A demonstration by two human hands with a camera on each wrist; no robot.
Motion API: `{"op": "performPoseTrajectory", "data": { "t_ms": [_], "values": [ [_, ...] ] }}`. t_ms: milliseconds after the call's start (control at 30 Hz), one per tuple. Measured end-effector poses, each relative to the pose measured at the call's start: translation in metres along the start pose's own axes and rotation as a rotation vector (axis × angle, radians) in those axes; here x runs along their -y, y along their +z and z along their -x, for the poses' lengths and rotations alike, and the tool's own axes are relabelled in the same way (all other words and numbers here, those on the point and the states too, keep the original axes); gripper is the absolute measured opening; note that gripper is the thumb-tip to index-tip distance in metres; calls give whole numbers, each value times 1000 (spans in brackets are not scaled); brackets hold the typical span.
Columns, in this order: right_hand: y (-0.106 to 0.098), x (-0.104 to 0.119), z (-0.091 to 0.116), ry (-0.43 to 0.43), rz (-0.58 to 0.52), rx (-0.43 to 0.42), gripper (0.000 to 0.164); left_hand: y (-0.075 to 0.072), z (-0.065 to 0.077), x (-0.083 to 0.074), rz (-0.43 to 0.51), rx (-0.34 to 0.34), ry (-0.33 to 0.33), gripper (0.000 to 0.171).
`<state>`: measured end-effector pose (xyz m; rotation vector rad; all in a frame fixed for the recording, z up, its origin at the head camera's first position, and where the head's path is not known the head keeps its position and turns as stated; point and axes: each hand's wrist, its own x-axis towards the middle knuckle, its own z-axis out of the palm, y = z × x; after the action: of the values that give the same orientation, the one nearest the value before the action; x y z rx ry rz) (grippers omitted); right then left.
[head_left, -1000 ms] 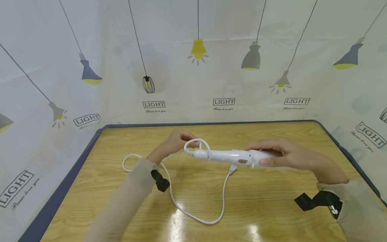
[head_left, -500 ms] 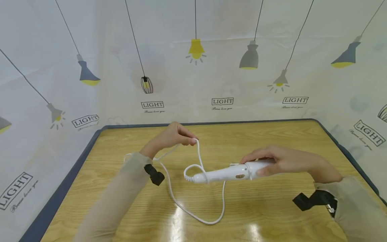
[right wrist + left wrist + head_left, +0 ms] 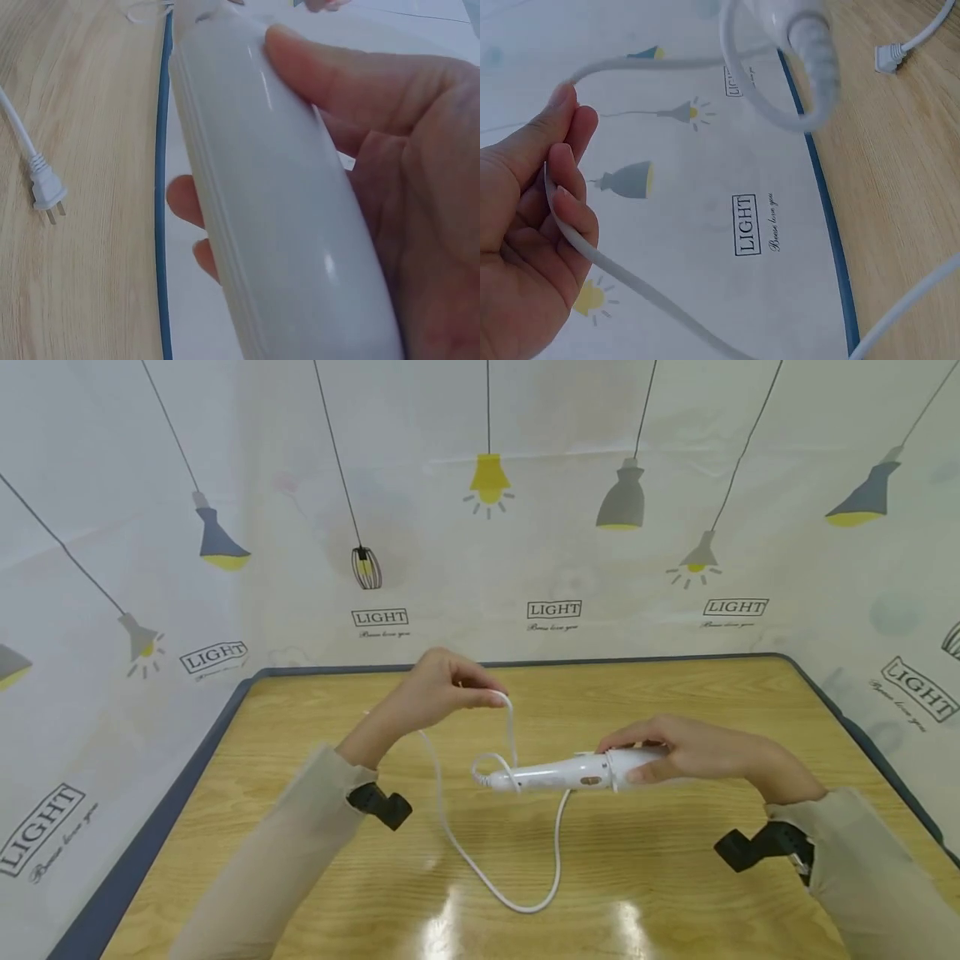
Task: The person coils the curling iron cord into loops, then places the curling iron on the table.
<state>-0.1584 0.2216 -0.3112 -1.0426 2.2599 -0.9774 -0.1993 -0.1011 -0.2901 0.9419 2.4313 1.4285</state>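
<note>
My right hand (image 3: 693, 749) grips a white hair iron (image 3: 558, 774) by its wide white body, holding it roughly level above the table. In the right wrist view the thumb lies on one side of the body (image 3: 262, 180) and fingertips show on the other. My left hand (image 3: 438, 689) pinches the white power cord (image 3: 512, 727) up and left of the iron's cord end. The left wrist view shows the cord (image 3: 645, 64) running from thumb and finger, with more of it passing through the palm. Close to the iron's end the cord makes a small loop around the handle.
The rest of the cord lies in a wide curve on the wooden table (image 3: 675, 877). Its two-pin plug (image 3: 49, 191) lies on the tabletop, hidden in the head view. A lamp-printed sheet (image 3: 450, 543) stands behind the table's dark blue edge.
My left hand has risen and now pulls a length of cord up from the iron. The loop at the handle end has become smaller. The iron dipped, then rose slightly.
</note>
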Motion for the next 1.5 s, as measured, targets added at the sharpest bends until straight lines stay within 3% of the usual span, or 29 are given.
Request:
{"op": "performPoseTrajectory", "data": {
  "t_ms": [100, 300, 500, 667, 867, 1133, 1500],
  "values": [
    [0, -2, -1, 43, 33, -54, 43, 5, 6, -13, 1, -24, 25, 11],
    [0, -2, -4, 105, 212, -211, 43, 16, 20, -28, -28, -102, 65, 10],
    [-1, -1, -5, 98, 309, -336, 43, 28, 35, -32, 10, -217, 87, 9],
    [-1, 0, -7, 127, 342, -427, 43, 40, 48, -28, 74, -253, 62, 12],
    [0, -1, -10, 120, 307, -523, 43, 57, 57, -16, 201, -288, 4, 18],
    [0, -1, -8, 86, 114, -603, 40, 76, 58, 6, 315, -303, -20, 25],
    [1, 6, -2, -46, 44, -607, 36, 88, 47, 33, 386, -328, -45, 25]
  ]
}}
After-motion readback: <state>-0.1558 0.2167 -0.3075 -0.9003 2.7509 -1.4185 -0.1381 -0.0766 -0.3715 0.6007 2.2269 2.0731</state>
